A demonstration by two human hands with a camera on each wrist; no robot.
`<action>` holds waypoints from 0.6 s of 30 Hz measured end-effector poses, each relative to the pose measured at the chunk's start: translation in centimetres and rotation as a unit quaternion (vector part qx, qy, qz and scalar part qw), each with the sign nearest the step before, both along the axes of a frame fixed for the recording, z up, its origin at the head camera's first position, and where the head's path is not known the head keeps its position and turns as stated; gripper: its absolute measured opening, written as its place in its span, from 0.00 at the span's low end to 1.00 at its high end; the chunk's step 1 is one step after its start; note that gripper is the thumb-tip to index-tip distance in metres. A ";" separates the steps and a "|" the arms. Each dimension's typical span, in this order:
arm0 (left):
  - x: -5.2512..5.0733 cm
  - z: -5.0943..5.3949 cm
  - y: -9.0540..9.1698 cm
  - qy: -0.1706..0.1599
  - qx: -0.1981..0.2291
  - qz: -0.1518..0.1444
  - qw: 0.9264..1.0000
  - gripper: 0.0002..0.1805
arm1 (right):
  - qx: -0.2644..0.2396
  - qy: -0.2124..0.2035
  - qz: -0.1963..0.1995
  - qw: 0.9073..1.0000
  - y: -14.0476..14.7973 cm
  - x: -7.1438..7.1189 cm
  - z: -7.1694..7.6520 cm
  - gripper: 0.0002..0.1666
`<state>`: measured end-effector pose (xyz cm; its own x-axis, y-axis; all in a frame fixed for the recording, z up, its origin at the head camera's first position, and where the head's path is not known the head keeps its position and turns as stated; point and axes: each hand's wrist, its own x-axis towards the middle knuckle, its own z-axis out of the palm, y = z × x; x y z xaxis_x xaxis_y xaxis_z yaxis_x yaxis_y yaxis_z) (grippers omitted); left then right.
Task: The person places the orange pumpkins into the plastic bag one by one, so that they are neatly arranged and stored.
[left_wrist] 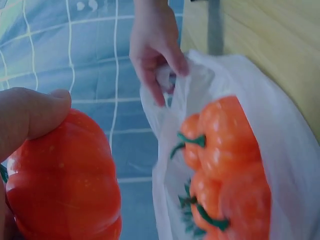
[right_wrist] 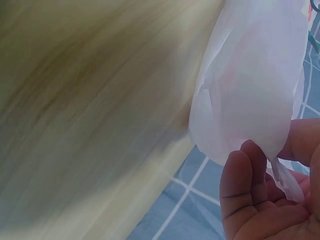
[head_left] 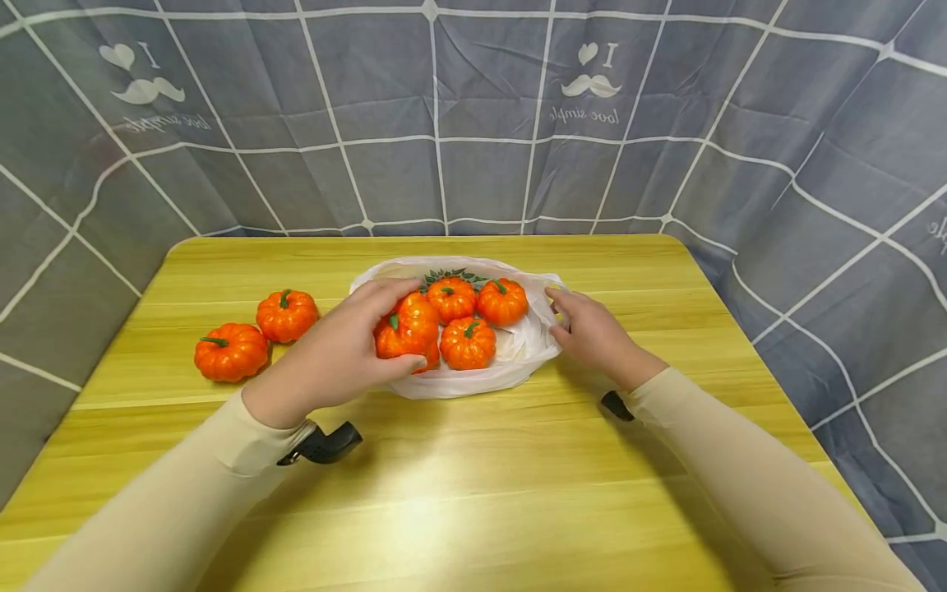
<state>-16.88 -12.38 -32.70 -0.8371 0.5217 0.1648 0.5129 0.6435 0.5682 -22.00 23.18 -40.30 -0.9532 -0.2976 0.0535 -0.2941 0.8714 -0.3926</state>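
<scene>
Left hand (head_left: 344, 341) curled partway round one orange pumpkin (head_left: 407, 324), thumb and fingers on its sides, held over the 9 o'clock side of a white plastic bag (head_left: 491, 378); right hand (head_left: 595, 337) at the bag's 3 o'clock, fingers nearly closed, pinching its rim; inside the bag, at least three more pumpkins (head_left: 468, 344), green leaves (head_left: 466, 275) at 12 o'clock; two loose pumpkins (head_left: 232, 352) on the wooden table (head_left: 473, 493), 9 o'clock of bag.
</scene>
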 end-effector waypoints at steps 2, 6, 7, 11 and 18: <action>-0.2 0.0 1.0 0.005 0.007 -0.012 1.000 0.49 | -0.002 0.000 0.002 1.000 0.0 -0.1 0.0 0.39; -0.8 -0.2 3.3 -0.004 0.017 -0.028 0.999 0.49 | -0.006 0.000 0.003 1.000 0.0 -0.2 -0.1 0.38; -0.9 -0.3 3.9 -0.007 0.017 -0.031 0.999 0.49 | -0.007 0.001 0.003 1.000 0.0 -0.2 -0.1 0.38; -1.7 -1.0 6.1 -0.016 0.008 -0.036 0.999 0.48 | -0.014 0.001 0.002 1.000 0.0 -0.1 -0.2 0.37; -3.5 -2.7 9.3 -0.038 -0.001 -0.047 0.998 0.49 | -0.025 0.007 0.002 1.000 0.1 0.0 -0.2 0.37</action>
